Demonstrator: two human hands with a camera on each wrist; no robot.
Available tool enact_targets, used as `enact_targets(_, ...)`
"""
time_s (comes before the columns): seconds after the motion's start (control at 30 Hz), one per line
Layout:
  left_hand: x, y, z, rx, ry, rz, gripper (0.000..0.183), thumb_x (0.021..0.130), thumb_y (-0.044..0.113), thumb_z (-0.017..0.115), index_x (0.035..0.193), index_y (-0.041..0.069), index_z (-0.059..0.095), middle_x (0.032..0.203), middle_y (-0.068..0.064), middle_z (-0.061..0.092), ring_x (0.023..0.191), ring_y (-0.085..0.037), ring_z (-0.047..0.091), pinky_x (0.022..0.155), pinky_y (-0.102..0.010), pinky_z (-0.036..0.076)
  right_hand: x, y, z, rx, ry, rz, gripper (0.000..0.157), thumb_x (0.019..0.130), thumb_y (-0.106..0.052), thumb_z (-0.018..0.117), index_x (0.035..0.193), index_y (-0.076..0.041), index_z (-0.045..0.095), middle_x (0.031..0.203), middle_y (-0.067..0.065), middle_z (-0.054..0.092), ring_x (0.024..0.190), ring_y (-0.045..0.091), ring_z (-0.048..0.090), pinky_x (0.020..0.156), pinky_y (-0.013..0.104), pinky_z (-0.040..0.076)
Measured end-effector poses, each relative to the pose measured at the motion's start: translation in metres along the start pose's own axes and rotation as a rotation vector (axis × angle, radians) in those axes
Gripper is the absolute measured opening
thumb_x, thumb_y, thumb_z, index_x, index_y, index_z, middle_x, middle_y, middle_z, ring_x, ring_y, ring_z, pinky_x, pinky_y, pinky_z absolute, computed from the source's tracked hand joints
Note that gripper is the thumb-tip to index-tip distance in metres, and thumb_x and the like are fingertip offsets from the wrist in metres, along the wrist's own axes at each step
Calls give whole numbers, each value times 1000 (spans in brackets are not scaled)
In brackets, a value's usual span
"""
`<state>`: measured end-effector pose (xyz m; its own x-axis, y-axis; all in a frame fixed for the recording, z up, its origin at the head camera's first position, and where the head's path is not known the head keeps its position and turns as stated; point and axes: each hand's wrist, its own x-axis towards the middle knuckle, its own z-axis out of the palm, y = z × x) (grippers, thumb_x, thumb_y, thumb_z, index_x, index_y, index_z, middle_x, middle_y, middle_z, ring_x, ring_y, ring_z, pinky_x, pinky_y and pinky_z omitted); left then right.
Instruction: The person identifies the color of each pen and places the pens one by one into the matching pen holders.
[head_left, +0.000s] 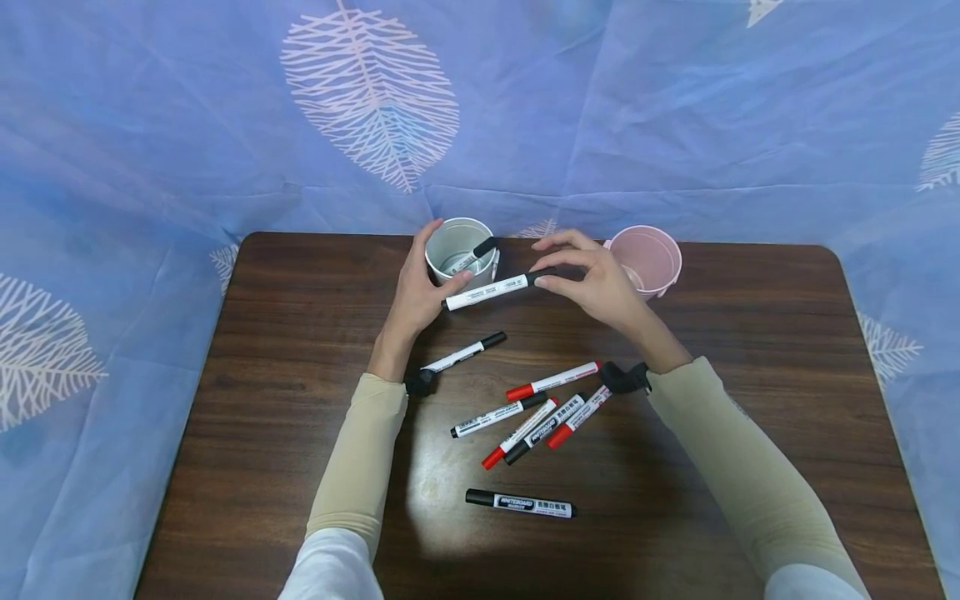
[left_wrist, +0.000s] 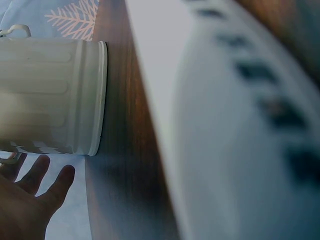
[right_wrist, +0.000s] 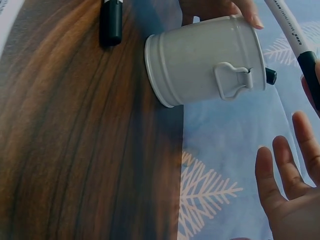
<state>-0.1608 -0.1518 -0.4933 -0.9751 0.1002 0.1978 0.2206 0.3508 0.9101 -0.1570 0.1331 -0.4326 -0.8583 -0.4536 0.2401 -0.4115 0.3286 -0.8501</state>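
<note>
A small white bucket (head_left: pixel 447 242) with side handles stands near the table's back edge, a black-capped marker (head_left: pixel 476 253) leaning inside it. My left hand (head_left: pixel 416 292) holds this bucket at its left side, the thumb by the front rim; the right wrist view shows that hand at the bucket's (right_wrist: pixel 200 62) rim. My right hand (head_left: pixel 597 282) pinches another black-capped whiteboard marker (head_left: pixel 487 292) by its cap between thumb and index finger, the other fingers extended. That marker passes in front of the bucket, its white end pointing left. Large and blurred, a white marker barrel (left_wrist: pixel 240 130) fills the left wrist view's right side.
A pink bucket (head_left: pixel 660 242) stands to the right, partly behind my right hand. Several markers lie mid-table: black-capped ones (head_left: pixel 465 354) and red-capped ones (head_left: pixel 553 380). One black-capped marker (head_left: pixel 521 503) lies nearer the front. A blue leaf-print cloth (head_left: pixel 525 100) hangs behind the table.
</note>
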Motion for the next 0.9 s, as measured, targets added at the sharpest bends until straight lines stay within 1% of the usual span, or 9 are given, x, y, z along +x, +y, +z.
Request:
enact_targets(0.07, 0, 0, 1, 1, 0, -5, 85, 85, 31, 79, 154, 27, 31, 144, -10, 46, 123, -30, 51, 98, -45, 43, 2, -8, 0, -1, 1, 11, 16, 86, 1, 75, 101, -5, 77, 126, 12, 60, 128, 25, 47, 105, 43, 35)
enact_targets(0.2, 1, -1, 1, -18, -2, 9, 86, 85, 26, 80, 155, 25, 30, 146, -13, 45, 126, -33, 50, 101, -52, 40, 3, -29, 0, -3, 6, 24, 13, 87, 4, 73, 100, 4, 75, 125, 23, 58, 126, 31, 47, 103, 43, 35)
enact_targets(0.27, 1, -1, 1, -26, -1, 13, 86, 84, 23, 80, 155, 24, 30, 147, -15, 45, 126, -35, 49, 102, -55, 39, 4, -37, 0, 2, 9, 18, 12, 87, 3, 73, 100, 5, 75, 124, 23, 58, 125, 31, 48, 103, 41, 36)
enact_targets(0.3, 1, -2, 1, -31, 0, 17, 87, 84, 21, 80, 155, 24, 31, 147, -15, 45, 126, -36, 49, 102, -56, 39, 4, -37, 1, 5, 13, 17, 12, 87, 3, 73, 99, 4, 75, 124, 23, 58, 126, 31, 48, 104, 41, 35)
enact_targets(0.37, 1, -1, 1, -17, 6, 18, 86, 84, 23, 81, 154, 25, 31, 146, -14, 45, 126, -34, 49, 102, -54, 39, 5, -37, 1, 14, 20, 12, 12, 87, 4, 73, 99, 5, 75, 123, 23, 59, 126, 31, 47, 105, 40, 35)
enact_targets(0.5, 2, -2, 1, 1, 8, 34, 86, 84, 26, 81, 154, 25, 31, 144, -12, 47, 125, -32, 50, 102, -51, 41, 9, -38, -1, 32, 37, 5, 12, 86, 5, 73, 98, 6, 74, 123, 22, 59, 128, 32, 47, 107, 36, 34)
enact_targets(0.63, 2, -3, 0, 1, 6, 52, 89, 81, 20, 83, 154, 22, 32, 145, -14, 46, 127, -34, 49, 102, -52, 40, 14, -39, -1, 47, 47, 5, 12, 87, 5, 72, 99, 6, 74, 124, 23, 58, 125, 31, 49, 102, 32, 36)
enact_targets(0.73, 2, -3, -1, 5, 7, 51, 91, 79, 17, 85, 154, 21, 32, 146, -13, 45, 128, -34, 48, 103, -52, 39, 19, -41, 0, 49, 57, 7, 12, 88, 4, 72, 99, 6, 74, 124, 23, 58, 122, 32, 51, 99, 30, 37)
enact_targets(0.9, 2, -2, 0, -6, 3, 30, 90, 81, 18, 84, 154, 23, 32, 145, -12, 47, 127, -32, 49, 102, -49, 40, 25, -43, 2, 24, 78, 12, 13, 88, 1, 73, 100, 5, 75, 124, 21, 59, 121, 31, 51, 98, 31, 37)
